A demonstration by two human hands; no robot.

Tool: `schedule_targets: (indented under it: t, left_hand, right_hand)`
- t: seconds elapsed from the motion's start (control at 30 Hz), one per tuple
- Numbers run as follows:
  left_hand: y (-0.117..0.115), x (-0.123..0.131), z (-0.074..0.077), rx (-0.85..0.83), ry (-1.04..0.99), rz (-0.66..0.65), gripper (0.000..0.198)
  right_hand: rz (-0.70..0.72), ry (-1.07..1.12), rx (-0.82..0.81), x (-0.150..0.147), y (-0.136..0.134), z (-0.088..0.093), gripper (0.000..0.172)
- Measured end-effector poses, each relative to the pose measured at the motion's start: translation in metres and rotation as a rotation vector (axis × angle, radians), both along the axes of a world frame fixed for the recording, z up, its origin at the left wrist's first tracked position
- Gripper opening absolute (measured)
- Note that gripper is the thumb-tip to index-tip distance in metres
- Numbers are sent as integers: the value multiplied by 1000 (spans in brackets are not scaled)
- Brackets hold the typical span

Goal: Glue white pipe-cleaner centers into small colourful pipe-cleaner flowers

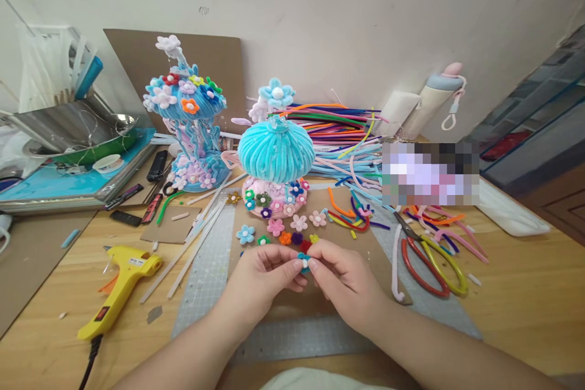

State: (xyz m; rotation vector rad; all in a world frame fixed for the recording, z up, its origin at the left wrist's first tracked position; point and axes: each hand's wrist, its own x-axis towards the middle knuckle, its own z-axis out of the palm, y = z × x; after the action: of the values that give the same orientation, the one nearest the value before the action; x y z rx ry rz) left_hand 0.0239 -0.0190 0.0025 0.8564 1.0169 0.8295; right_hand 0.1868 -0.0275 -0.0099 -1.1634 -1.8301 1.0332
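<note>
My left hand (265,277) and my right hand (342,277) meet over a brown cardboard sheet (361,244), both pinching one small blue pipe-cleaner flower (304,262) with a white centre. Just beyond my fingers lie several loose little flowers (275,226) in pink, blue, orange and purple. Behind them stands a turquoise fuzzy dome (276,150) on a pink base ringed with flowers. A taller blue mushroom-shaped piece (187,128) covered in flowers stands at the back left.
A yellow glue gun (119,289) lies front left, with white glue sticks (192,244) beside it. Red and yellow scissors (432,259) lie to the right. A heap of coloured pipe cleaners (338,128) fills the back. A grey cutting mat (205,280) sits under the cardboard; a metal tray (68,177) sits far left.
</note>
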Motion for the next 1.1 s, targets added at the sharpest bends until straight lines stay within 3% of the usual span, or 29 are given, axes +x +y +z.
schedule_targets:
  t: [0.3, 1.1]
  left_hand:
    - [-1, 2, 5, 9, -46, 10, 32]
    - [0, 0, 0, -52, -12, -4, 26]
  right_hand:
    - [-44, -9, 13, -2, 0, -1, 21]
    - [14, -36, 31, 0, -3, -5, 23]
